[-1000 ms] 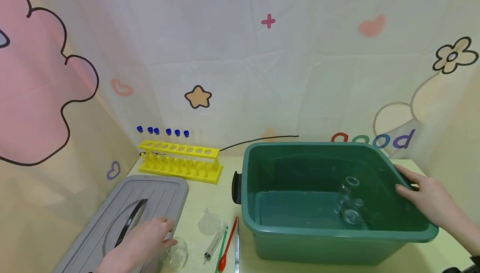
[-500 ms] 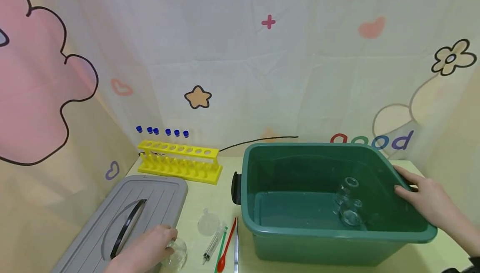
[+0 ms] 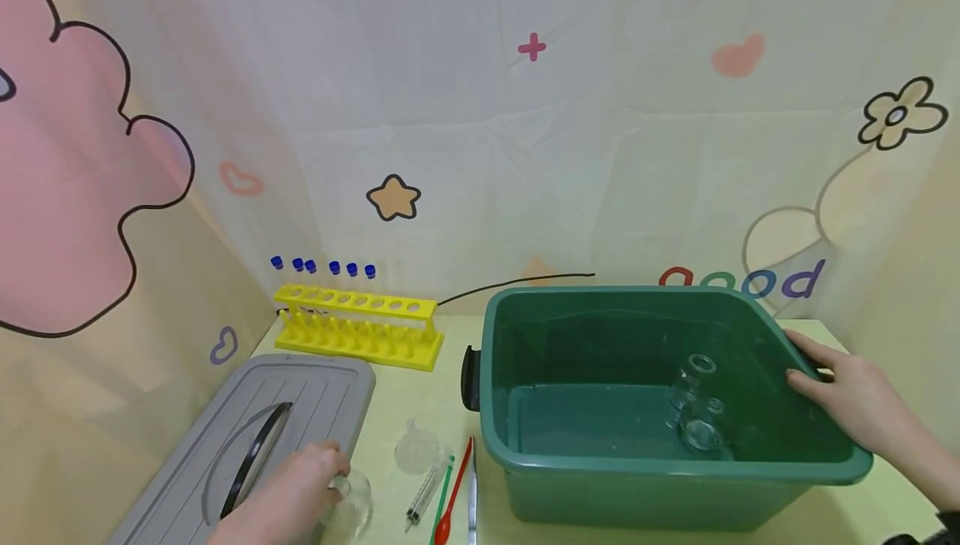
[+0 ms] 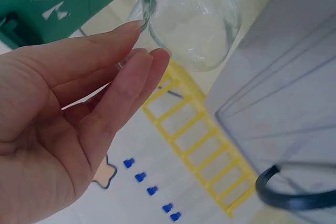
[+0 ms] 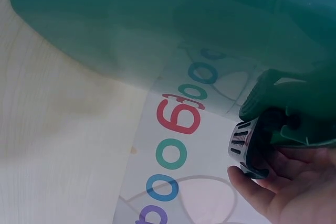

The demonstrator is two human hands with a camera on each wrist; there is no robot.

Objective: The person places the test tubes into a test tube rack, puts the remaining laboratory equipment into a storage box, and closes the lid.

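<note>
My left hand (image 3: 288,491) pinches the neck of a clear glass flask (image 3: 354,507), which stands beside the grey lid at the front left. In the left wrist view the thumb and fingertips come together at the neck, and the round body (image 4: 194,19) shows beyond them. My right hand (image 3: 862,395) grips the right side of a large green bin (image 3: 667,468); the right wrist view has its fingers curled at the black handle (image 5: 252,145). Inside the bin are two clear glass vessels, one flask (image 3: 703,430) in front of another (image 3: 684,387).
A grey lid (image 3: 322,387) with a black handle (image 3: 255,462) lies at the left. Behind it stands a yellow test tube rack (image 3: 360,353) below several blue caps (image 3: 335,267). A funnel (image 3: 417,451), syringe (image 3: 426,491), green stick (image 3: 442,499), red spoon (image 3: 454,491) and metal spatula (image 3: 472,495) lie between.
My left thumb and fingers, apart one second ago, have come together on the flask's neck. The right hand has stayed on the bin, and the vessels inside have not moved.
</note>
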